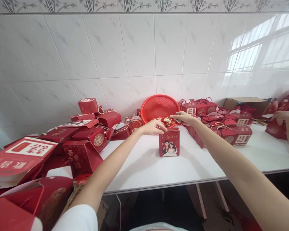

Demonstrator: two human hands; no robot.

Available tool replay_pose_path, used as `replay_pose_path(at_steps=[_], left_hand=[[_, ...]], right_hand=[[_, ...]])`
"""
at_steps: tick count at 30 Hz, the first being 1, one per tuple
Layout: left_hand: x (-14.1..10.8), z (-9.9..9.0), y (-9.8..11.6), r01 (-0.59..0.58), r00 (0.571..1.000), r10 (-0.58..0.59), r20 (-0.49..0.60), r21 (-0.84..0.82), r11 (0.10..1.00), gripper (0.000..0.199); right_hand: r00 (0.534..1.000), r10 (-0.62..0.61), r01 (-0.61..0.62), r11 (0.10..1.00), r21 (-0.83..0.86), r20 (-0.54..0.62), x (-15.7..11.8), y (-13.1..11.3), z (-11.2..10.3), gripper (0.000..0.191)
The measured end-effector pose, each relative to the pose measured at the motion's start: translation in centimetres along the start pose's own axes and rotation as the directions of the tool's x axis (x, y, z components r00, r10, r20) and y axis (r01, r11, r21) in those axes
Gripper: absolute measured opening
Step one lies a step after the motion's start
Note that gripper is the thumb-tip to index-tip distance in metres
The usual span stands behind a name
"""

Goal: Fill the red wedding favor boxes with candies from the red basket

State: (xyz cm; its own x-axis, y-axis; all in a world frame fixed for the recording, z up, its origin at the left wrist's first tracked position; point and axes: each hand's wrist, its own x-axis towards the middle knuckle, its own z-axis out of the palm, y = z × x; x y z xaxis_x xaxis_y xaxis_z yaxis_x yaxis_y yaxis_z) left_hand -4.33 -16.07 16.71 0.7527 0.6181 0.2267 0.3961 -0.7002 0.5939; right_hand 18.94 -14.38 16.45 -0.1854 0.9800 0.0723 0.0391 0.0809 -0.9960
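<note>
A small red gift box (169, 144) with a cartoon bride and groom on its front stands upright on the white table. My left hand (154, 127) is at the upper left edge of this box, fingers bent and closed on its rim. My right hand (185, 118) is just above and behind the box's right side, pinching a small red candy packet (178, 120). Behind the box a red plastic basket (161, 104) is tipped toward me, with red and gold wrapped candies (167, 121) at its mouth. The inside of the box is hidden.
Red boxes (83, 154) are heaped along the left side. Rows of red boxes with cord handles (231, 133) stand at the right. A cardboard carton (247, 104) is behind them. Another person's hand (283, 117) touches a red box at the far right. A tiled wall backs the table.
</note>
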Motion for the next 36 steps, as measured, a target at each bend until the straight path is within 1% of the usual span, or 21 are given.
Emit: replay_pose_path(at_steps=[3, 6, 11, 14, 16, 18, 21, 23, 26, 28, 30, 33, 36], left_hand=[[-0.1, 1.1, -1.2, -0.010, 0.996, -0.001, -0.088, -0.121, 0.993, 0.031], [-0.2, 2.0, -2.1, 0.024, 0.980, -0.075, -0.187, -0.260, 0.965, 0.040], [0.0, 3.5, -3.1, 0.006, 0.928, -0.148, -0.341, -0.383, 0.924, 0.035], [0.2, 4.0, -3.3, 0.020, 0.896, -0.215, -0.389, -0.447, 0.894, 0.032], [0.2, 4.2, -3.1, 0.023, 0.899, -0.237, -0.369, -0.499, 0.866, 0.035], [0.0, 4.1, -2.9, 0.027, 0.912, -0.239, -0.333, -0.534, 0.845, 0.041], [-0.2, 4.0, -2.6, 0.052, 0.933, -0.241, -0.268, -0.562, 0.826, 0.051], [-0.3, 3.9, -2.5, 0.073, 0.942, -0.247, -0.227, -0.580, 0.811, 0.056], [-0.4, 3.8, -2.8, 0.088, 0.949, -0.250, -0.193, -0.598, 0.797, 0.058], [-0.3, 3.9, -3.1, 0.084, 0.951, -0.244, -0.189, -0.603, 0.793, 0.059], [-0.3, 3.9, -3.4, 0.079, 0.952, -0.244, -0.187, -0.618, 0.782, 0.060], [-0.2, 4.0, -3.9, 0.077, 0.952, -0.249, -0.177, -0.652, 0.754, 0.061], [-0.2, 4.2, -4.3, 0.056, 0.954, -0.238, -0.181, -0.673, 0.738, 0.061]], right_hand=[[0.999, -0.032, 0.032, 0.999, 0.029, 0.024, -0.5, -0.4, 0.5, 0.016], [0.997, -0.068, 0.066, 0.997, 0.049, 0.043, -0.8, -0.9, 1.0, 0.017], [0.981, -0.190, 0.186, 0.980, 0.067, 0.046, -1.0, -1.4, 1.7, 0.031], [0.954, -0.297, 0.299, 0.953, -0.050, 0.040, -1.1, -1.4, 2.2, 0.038], [0.929, -0.367, 0.369, 0.911, -0.184, 0.043, -1.1, -1.3, 2.5, 0.040], [0.898, -0.436, 0.430, 0.851, -0.301, 0.050, -1.2, -1.1, 2.9, 0.041], [0.851, -0.521, 0.500, 0.764, -0.408, 0.069, -1.2, -0.9, 3.3, 0.042], [0.834, -0.544, 0.519, 0.720, -0.461, 0.091, -1.3, -0.8, 3.6, 0.042], [0.825, -0.553, 0.525, 0.675, -0.518, 0.116, -1.3, -0.7, 3.7, 0.042], [0.822, -0.557, 0.531, 0.674, -0.513, 0.119, -1.3, -0.6, 3.8, 0.042], [0.824, -0.556, 0.533, 0.698, -0.478, 0.109, -1.2, -0.5, 3.9, 0.042], [0.842, -0.534, 0.512, 0.749, -0.421, 0.074, -1.1, -0.2, 4.2, 0.045], [0.856, -0.513, 0.499, 0.786, -0.366, 0.067, -0.8, 0.0, 4.5, 0.046]])
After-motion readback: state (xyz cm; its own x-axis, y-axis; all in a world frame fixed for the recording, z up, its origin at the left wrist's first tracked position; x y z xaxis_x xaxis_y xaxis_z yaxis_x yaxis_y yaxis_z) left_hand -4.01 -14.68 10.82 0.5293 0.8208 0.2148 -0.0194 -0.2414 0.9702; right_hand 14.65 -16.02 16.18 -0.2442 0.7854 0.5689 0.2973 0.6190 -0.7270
